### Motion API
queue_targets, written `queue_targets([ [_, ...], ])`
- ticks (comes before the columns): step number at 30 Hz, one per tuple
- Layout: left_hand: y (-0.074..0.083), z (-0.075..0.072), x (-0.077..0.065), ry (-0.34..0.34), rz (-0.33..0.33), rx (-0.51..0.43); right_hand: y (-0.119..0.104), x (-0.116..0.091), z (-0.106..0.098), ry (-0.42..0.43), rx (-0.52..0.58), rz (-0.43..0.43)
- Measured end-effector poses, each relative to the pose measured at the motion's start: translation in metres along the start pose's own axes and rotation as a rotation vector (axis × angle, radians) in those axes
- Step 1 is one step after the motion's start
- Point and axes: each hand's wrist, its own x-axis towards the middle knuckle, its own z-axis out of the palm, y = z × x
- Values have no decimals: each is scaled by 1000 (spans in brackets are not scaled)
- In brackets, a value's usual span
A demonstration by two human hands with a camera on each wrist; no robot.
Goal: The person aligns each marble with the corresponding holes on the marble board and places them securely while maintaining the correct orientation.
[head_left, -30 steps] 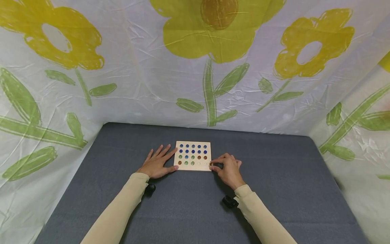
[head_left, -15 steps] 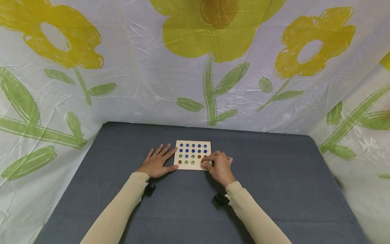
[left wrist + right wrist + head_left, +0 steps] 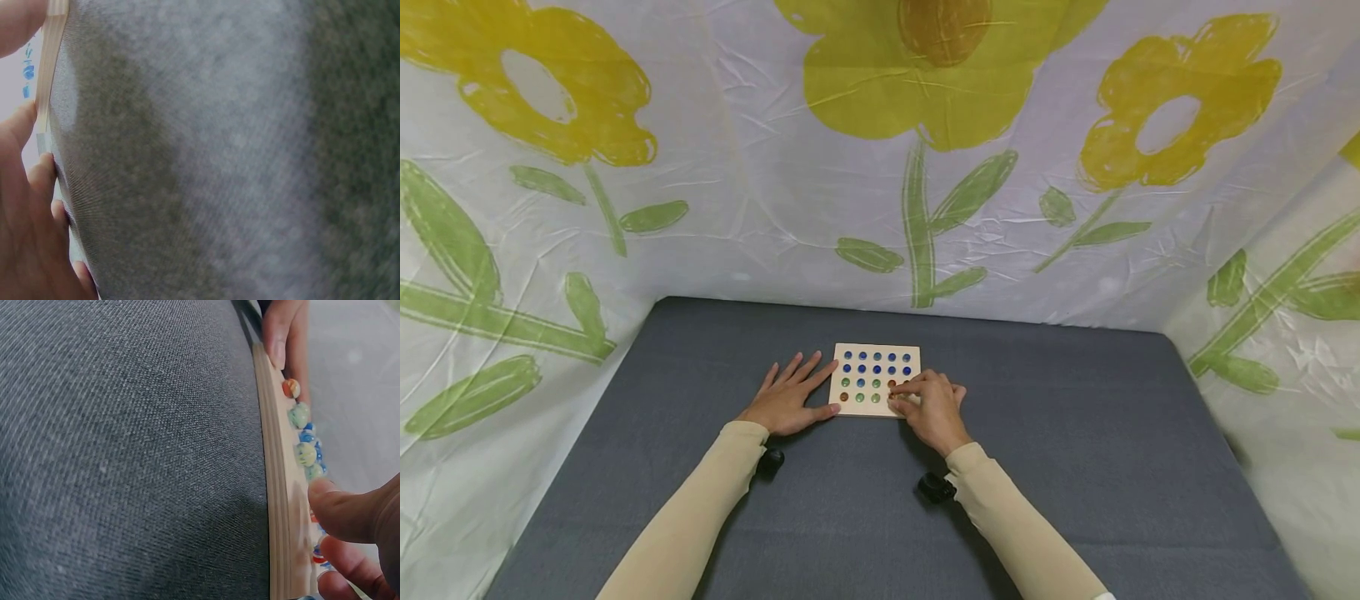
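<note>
A light wooden board [image 3: 853, 411] with rows of glass marbles lies flat on the cloth. Its two far rows hold blue marbles [image 3: 877, 357]; nearer rows mix green, blue and orange-brown ones. My left hand [image 3: 784, 408] lies spread on the cloth, thumb and index finger touching the board's left edge. My right hand [image 3: 936, 412] pinches an orange-brown marble [image 3: 892, 396] between thumb and index finger over the nearest row, right of a green marble [image 3: 876, 398]. That hand covers the board's near right corner. In the right wrist view, the thumb [image 3: 344, 509] hides what it pinches.
Dark grey cloth [image 3: 820, 517] covers the table around the board. A white sheet [image 3: 760, 225] printed with yellow flowers hangs behind and at both sides. Each wrist carries a small black camera [image 3: 936, 488].
My right hand has moved left from the board's right edge, bringing the pinched marble over the nearest row. The left hand stays at the left edge.
</note>
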Motion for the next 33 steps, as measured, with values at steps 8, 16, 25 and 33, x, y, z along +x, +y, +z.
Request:
queue_targets([
  [8, 5, -4, -3, -5, 1, 7, 1, 0, 2, -8, -16, 20],
  [16, 7, -6, -5, -17, -14, 16, 0, -1, 3, -10, -24, 25],
  [25, 4, -3, -4, -6, -14, 11, -1, -2, 2, -4, -31, 19],
  [33, -3, 4, 0, -3, -11, 5, -1, -3, 1, -7, -21, 30],
])
